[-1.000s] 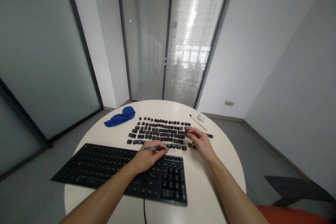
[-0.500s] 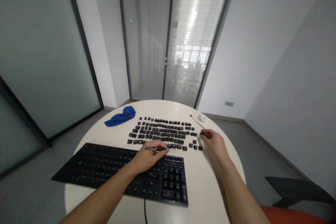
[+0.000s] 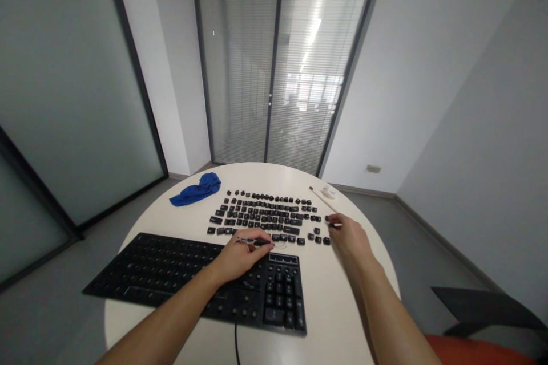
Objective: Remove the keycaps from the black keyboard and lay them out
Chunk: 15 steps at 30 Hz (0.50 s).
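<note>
My left hand (image 3: 247, 254) rests over the upper edge of a black keyboard (image 3: 171, 267), its fingers closed round a slim dark wire keycap puller (image 3: 246, 240). Thin wire loops stick out past the fingertips. Many of the keyboard's keys are off, while the number pad still has its caps. At the right end of the laid-out rows, my right hand (image 3: 347, 235) pinches a small black keycap (image 3: 331, 225). Another keycap (image 3: 327, 218) lies just beyond its fingertips. Rows of loose black keycaps (image 3: 261, 219) spread across the table behind the keyboard.
A blue cloth (image 3: 197, 189) lies crumpled at the back left of the round white table (image 3: 338, 296). Towards the back right are a thin brush (image 3: 322, 198) and small white pieces (image 3: 328, 192). A cable (image 3: 237, 342) runs off the front. An orange chair (image 3: 466, 351) stands at lower right.
My right fingers have shifted slightly and lowered a keycap towards the table, and another keycap now shows beyond them. My left hand and the keyboard have stayed in place.
</note>
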{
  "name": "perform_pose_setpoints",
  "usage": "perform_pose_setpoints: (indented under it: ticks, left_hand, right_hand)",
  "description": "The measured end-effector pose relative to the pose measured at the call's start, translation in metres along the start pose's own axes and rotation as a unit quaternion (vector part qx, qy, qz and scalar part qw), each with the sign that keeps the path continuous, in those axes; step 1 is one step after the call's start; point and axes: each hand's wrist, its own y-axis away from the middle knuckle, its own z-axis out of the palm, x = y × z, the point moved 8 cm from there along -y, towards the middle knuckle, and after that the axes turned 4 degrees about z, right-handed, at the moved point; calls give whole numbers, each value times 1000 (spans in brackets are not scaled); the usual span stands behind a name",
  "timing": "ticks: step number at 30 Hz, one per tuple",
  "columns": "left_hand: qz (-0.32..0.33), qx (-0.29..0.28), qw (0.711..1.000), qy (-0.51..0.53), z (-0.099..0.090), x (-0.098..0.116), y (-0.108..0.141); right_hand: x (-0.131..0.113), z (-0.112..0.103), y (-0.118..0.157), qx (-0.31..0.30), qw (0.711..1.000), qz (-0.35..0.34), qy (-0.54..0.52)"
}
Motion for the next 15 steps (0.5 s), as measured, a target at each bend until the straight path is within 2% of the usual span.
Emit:
perform_pose_setpoints:
  ticks: [5, 12, 15]
  left_hand:
    - [0, -9, 1000, 0, 1, 2, 0]
    - [-88, -11, 995, 48, 1, -14, 4]
    - [-85, -25, 995, 54, 3, -14, 4]
  right_hand:
    - [5, 4, -3, 2, 1000, -9, -3]
    - [5, 5, -4, 1, 1000, -12, -3]
    - [5, 5, -4, 0, 1000, -14, 0]
